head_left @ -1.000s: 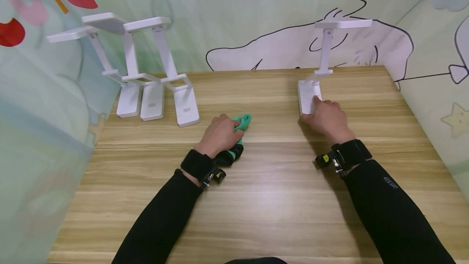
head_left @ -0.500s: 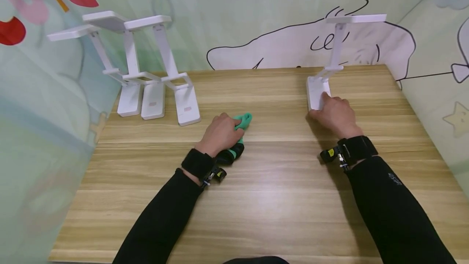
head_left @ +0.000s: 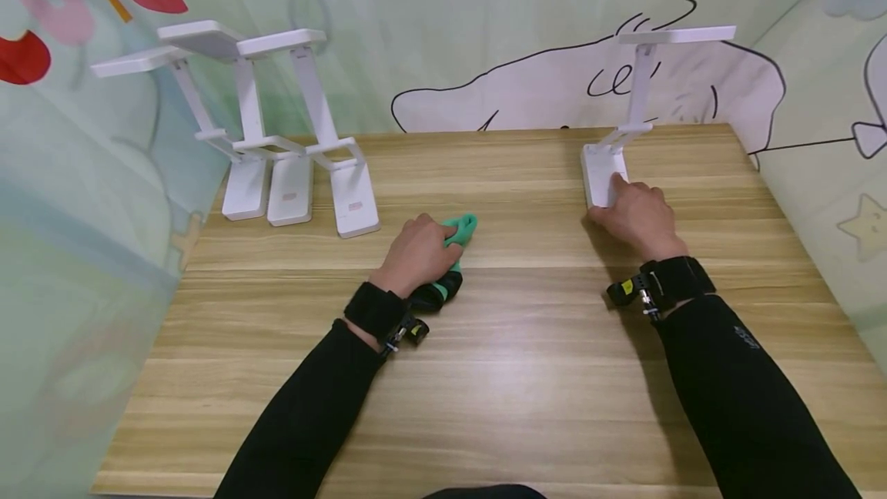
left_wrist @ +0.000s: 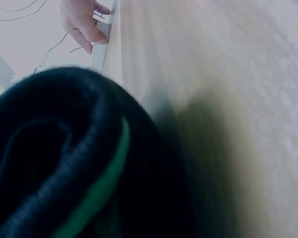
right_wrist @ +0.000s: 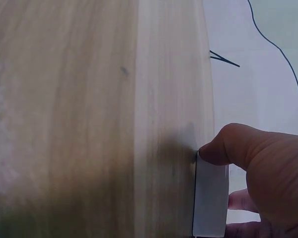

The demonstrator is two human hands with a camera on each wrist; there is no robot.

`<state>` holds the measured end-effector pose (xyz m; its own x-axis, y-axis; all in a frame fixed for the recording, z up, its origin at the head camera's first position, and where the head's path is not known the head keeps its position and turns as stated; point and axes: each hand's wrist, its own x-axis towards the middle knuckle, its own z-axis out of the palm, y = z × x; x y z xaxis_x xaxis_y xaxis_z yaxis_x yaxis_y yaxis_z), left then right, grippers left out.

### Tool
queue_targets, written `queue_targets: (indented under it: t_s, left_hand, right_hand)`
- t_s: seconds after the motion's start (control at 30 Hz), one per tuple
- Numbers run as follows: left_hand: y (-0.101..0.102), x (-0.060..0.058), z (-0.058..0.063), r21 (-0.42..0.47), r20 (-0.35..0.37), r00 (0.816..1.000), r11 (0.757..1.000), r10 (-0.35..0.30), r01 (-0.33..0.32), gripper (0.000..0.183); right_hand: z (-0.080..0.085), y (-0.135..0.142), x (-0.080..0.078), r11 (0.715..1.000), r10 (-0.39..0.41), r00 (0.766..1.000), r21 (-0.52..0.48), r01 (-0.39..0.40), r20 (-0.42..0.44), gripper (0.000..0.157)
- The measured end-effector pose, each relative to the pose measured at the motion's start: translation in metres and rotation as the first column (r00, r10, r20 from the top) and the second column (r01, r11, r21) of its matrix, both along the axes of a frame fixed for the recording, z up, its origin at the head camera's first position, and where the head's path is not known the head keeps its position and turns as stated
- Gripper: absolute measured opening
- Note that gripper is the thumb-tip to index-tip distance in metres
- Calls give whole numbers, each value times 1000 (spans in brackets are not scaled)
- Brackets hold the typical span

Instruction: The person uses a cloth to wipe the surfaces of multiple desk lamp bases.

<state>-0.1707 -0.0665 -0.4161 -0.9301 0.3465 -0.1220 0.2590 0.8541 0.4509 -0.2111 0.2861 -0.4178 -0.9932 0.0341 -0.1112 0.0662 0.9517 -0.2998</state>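
Note:
My left hand (head_left: 416, 256) holds a folded green and black sock (head_left: 462, 228) against the table, left of its middle. In the left wrist view the black knit of the sock (left_wrist: 89, 148), with a green stripe, fills the lower left; the left fingers do not show there. Towards the back right, my right hand (head_left: 640, 218) grips the base of a white folding desk lamp (head_left: 603, 175), whose panel is raised level on its stem. From the right wrist view, the thumb lies on the near end of the lamp base (right_wrist: 211, 198), with fingers on its far side.
Three similar white desk lamps stand at the back left: a left one (head_left: 244, 195), a middle one (head_left: 289, 195) and a right one (head_left: 355, 206). Behind the wooden table (head_left: 485, 376) hangs a printed cloth (head_left: 443, 29), with more cloth along both sides.
My right hand has shifted the desk lamp to the right and slightly back, mostly in the first half second. The left hand and the sock have stayed in place.

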Motion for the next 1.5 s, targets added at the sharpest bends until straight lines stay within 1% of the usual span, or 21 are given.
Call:
queue_targets:
  t_s: [0.1,0.4,0.6,0.83,0.93,1.03,1.1,1.17,1.23,1.3,1.37,1.4,1.47,1.5]
  left_hand:
    - [0,0,0,-2,-2,1000,1000,-5,5,42]
    - [1,-1,0,-8,6,1000,1000,-1,1,42]
    - [1,-1,0,-3,3,1000,1000,-1,1,42]
    - [2,-1,-1,-2,-15,999,1000,-30,30,43]
    - [1,0,-1,13,8,1000,1000,3,-3,45]
    - [0,0,0,71,44,997,995,67,-70,49]
    - [-1,0,2,153,60,992,981,111,-119,50]
    - [-1,0,3,250,71,987,956,141,-154,51]
    - [-1,-1,5,342,85,982,921,168,-187,53]
    - [-1,0,7,421,100,978,883,183,-208,55]
    - [1,1,9,480,116,975,848,192,-224,56]
    - [2,1,10,509,121,974,831,191,-226,56]
    - [5,2,11,563,131,974,795,183,-225,55]
    - [8,3,12,586,137,975,779,178,-224,55]
  right_hand:
    - [-1,0,0,1000,4,1000,1,-4,-2,82]
    - [-2,1,0,1000,0,1000,-6,0,-15,79]
    - [-1,2,2,1000,-2,999,-18,1,-38,76]
    - [-2,1,7,1000,-2,999,-21,1,-52,75]
    - [-3,0,10,1000,5,998,-16,-6,-65,73]
    - [-3,-2,14,1000,-4,996,-7,3,-86,70]
    - [-1,-5,17,999,-31,994,-10,30,-101,70]
    - [3,-10,21,998,-67,991,-14,66,-120,71]
    - [10,-18,24,995,-98,985,-22,96,-141,73]
    - [16,-27,27,994,-106,976,-33,101,-189,70]
    - [22,-39,30,995,-90,964,-69,75,-250,64]
    - [24,-45,31,994,-72,956,-104,44,-285,60]
    - [25,-59,34,981,-35,939,-189,-32,-342,54]
    - [25,-66,35,969,-17,933,-236,-73,-360,52]
